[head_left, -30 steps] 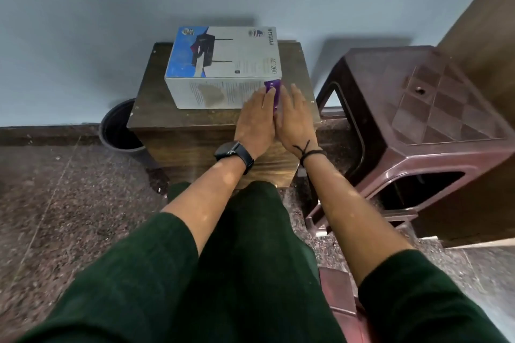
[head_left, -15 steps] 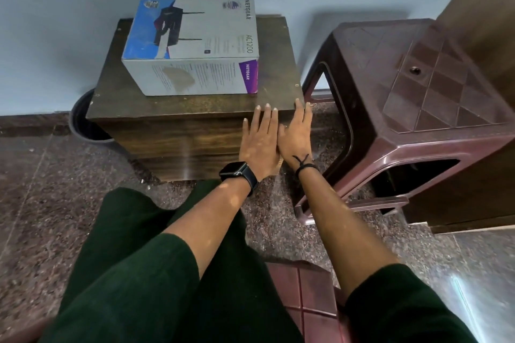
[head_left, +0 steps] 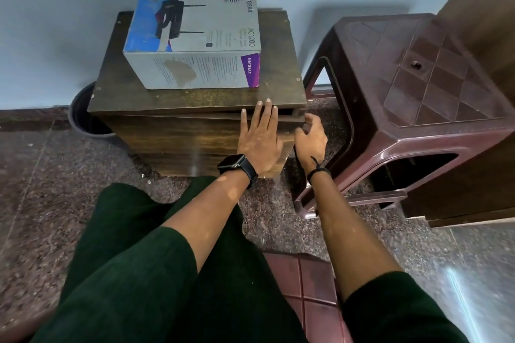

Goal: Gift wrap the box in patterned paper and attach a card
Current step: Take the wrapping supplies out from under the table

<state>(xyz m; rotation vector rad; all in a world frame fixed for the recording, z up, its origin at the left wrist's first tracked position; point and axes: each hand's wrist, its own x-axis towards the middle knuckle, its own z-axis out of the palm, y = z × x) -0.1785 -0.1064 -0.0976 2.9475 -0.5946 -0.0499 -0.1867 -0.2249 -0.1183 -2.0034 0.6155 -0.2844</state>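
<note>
Roughly by size, we log one maroon plastic stool on the right, standing on the speckled floor. Beside it is one dark wooden cabinet that serves as our counter, set against the pale wall. One router box lies flat on the counter top, unwrapped, toward its back left part, apart from both hands. One dark round bin shows partly behind the counter's left side. Two hands are in view. Our left hand, one black watch on its wrist, lies flat with straight fingers against the counter's front upper edge, grip released. Our right hand curls its fingers at the counter's front right corner; whether they grasp the edge we cannot tell.
</note>
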